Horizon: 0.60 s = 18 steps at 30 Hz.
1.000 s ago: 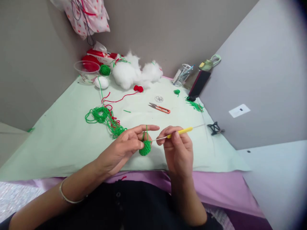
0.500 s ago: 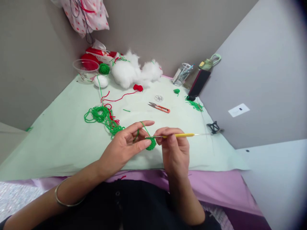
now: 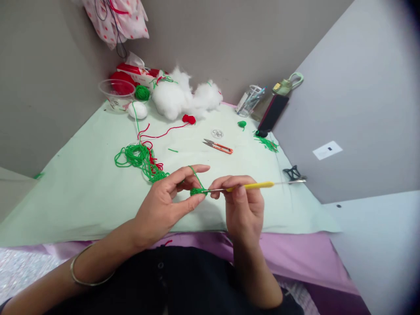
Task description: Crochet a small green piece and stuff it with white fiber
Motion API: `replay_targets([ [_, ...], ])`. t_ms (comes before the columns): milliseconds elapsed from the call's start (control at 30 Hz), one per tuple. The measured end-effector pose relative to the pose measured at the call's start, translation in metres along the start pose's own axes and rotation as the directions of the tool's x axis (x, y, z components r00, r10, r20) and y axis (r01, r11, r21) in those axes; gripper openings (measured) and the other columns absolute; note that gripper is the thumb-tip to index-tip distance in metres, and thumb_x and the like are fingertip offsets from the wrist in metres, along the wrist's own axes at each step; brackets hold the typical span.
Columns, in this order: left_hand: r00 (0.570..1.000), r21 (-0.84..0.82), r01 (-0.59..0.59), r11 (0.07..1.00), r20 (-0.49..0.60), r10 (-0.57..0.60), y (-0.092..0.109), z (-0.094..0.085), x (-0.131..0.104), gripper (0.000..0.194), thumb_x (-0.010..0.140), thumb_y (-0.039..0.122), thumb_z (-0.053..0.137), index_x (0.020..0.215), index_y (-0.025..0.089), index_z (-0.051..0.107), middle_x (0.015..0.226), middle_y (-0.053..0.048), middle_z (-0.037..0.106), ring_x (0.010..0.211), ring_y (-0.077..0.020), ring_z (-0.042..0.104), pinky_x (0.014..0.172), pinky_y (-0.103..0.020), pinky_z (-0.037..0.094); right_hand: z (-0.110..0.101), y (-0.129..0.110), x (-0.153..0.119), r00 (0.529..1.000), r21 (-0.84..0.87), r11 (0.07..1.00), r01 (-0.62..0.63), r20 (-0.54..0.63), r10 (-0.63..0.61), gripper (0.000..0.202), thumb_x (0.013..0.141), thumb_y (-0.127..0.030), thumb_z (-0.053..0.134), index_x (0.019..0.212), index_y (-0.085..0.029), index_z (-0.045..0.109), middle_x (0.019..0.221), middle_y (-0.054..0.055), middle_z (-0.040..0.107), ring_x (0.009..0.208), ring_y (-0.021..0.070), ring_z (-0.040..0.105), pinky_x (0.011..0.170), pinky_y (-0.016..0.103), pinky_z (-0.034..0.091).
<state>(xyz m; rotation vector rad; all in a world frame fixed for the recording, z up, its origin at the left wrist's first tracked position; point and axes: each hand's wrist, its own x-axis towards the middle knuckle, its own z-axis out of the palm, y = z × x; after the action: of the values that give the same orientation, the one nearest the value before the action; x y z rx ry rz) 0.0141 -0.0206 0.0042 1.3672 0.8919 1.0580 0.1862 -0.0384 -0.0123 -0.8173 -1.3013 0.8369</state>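
Note:
My left hand [image 3: 169,201] pinches a small green crocheted piece [image 3: 197,191] between thumb and fingers. A strand of green yarn [image 3: 196,175] runs from its raised index finger down to the piece. In my right hand [image 3: 244,205] is a crochet hook [image 3: 251,186] with a yellow handle, gripped like a pen. The hook's metal tip points left and meets the right edge of the green piece. A tangle of green yarn [image 3: 136,156] lies on the table just beyond my left hand, with red yarn [image 3: 154,164] mixed in.
Thread snips [image 3: 218,146] lie beyond my hands, near a small clear dish [image 3: 217,133]. White stuffing [image 3: 172,96], a plastic tub [image 3: 117,94] and a white ball [image 3: 138,110] stand at the back. On the right are a phone [image 3: 274,113], green scraps [image 3: 267,143] and a black stand [image 3: 294,173].
The green piece has turned to a flatter view and shifted slightly left between my left fingers. My right hand has drawn the hook a little to the right.

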Motion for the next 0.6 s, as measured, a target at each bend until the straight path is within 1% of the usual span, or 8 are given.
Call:
replay_targets([
  [100, 0.995, 0.120, -0.087, 0.989, -0.037, 0.092, -0.0002, 0.0001, -0.0013, 0.043, 0.088, 0.018, 0.070, 0.131, 0.022, 0.068, 0.090, 0.000, 0.065, 0.089, -0.0132, 0.064, 0.092, -0.027, 0.051, 0.0005, -0.0029, -0.0034, 0.998, -0.077, 0.995, 0.068, 0.000, -0.068, 0.018, 0.104, -0.027, 0.049, 0.102, -0.023, 0.066, 0.091, 0.005, 0.072, 0.079, 0.0172, 0.068, 0.069, 0.034, 0.056],
  [200, 0.986, 0.202, -0.150, 0.968, -0.039, 0.161, -0.0003, -0.0002, -0.0018, 0.042, 0.088, 0.016, 0.069, 0.130, 0.022, 0.068, 0.089, 0.000, 0.065, 0.090, -0.0137, 0.064, 0.093, -0.027, 0.051, 0.0008, -0.0034, -0.0050, 0.997, -0.086, 0.993, 0.083, 0.003, -0.083, 0.020, 0.105, -0.027, 0.047, 0.103, -0.025, 0.066, 0.092, 0.004, 0.071, 0.080, 0.0173, 0.069, 0.069, 0.034, 0.057],
  [367, 0.984, 0.230, -0.166, 0.959, -0.021, 0.176, -0.0011, -0.0027, -0.0027, 0.038, 0.089, 0.018, 0.070, 0.127, 0.023, 0.069, 0.088, 0.000, 0.066, 0.093, -0.0140, 0.066, 0.096, -0.027, 0.050, 0.0021, -0.0008, -0.0060, 0.997, -0.075, 0.995, 0.068, -0.016, -0.070, 0.020, 0.105, -0.027, 0.047, 0.102, -0.024, 0.066, 0.092, 0.004, 0.071, 0.078, 0.0167, 0.069, 0.069, 0.035, 0.058],
  [433, 0.985, 0.231, -0.163, 0.959, -0.020, 0.172, -0.0015, -0.0038, -0.0031, 0.034, 0.089, 0.018, 0.070, 0.123, 0.022, 0.070, 0.090, 0.000, 0.068, 0.097, -0.0150, 0.067, 0.098, -0.028, 0.050, 0.0031, -0.0011, -0.0062, 0.996, -0.080, 0.993, 0.086, -0.018, -0.088, 0.020, 0.105, -0.026, 0.047, 0.103, -0.023, 0.066, 0.093, 0.005, 0.072, 0.078, 0.0167, 0.069, 0.069, 0.035, 0.058],
  [533, 0.981, 0.247, -0.180, 0.952, -0.026, 0.193, -0.0016, -0.0044, -0.0033, 0.019, 0.090, 0.019, 0.069, 0.108, 0.021, 0.072, 0.100, -0.003, 0.072, 0.108, -0.0182, 0.067, 0.102, -0.030, 0.049, 0.0041, -0.0024, -0.0068, 0.983, -0.159, 0.970, 0.184, 0.023, -0.183, 0.022, 0.104, -0.021, 0.047, 0.107, -0.024, 0.069, 0.095, 0.005, 0.073, 0.085, 0.0189, 0.070, 0.073, 0.038, 0.059],
  [567, 0.979, 0.252, -0.187, 0.949, -0.030, 0.201, -0.0015, -0.0042, -0.0032, 0.018, 0.090, 0.020, 0.069, 0.107, 0.021, 0.073, 0.101, -0.004, 0.072, 0.110, -0.0188, 0.066, 0.103, -0.030, 0.049, 0.0042, -0.0023, -0.0074, 0.973, -0.197, 0.953, 0.232, 0.046, -0.227, 0.023, 0.103, -0.019, 0.048, 0.109, -0.024, 0.070, 0.095, 0.006, 0.074, 0.087, 0.0198, 0.070, 0.075, 0.039, 0.059],
  [600, 0.979, 0.252, -0.185, 0.950, -0.035, 0.200, -0.0013, -0.0037, -0.0033, 0.021, 0.090, 0.020, 0.069, 0.111, 0.021, 0.073, 0.099, -0.004, 0.071, 0.108, -0.0187, 0.067, 0.102, -0.031, 0.049, 0.0040, -0.0015, -0.0083, 0.959, -0.229, 0.931, 0.285, 0.067, -0.277, 0.025, 0.103, -0.017, 0.048, 0.111, -0.025, 0.070, 0.094, 0.006, 0.074, 0.089, 0.0205, 0.071, 0.075, 0.039, 0.059],
])
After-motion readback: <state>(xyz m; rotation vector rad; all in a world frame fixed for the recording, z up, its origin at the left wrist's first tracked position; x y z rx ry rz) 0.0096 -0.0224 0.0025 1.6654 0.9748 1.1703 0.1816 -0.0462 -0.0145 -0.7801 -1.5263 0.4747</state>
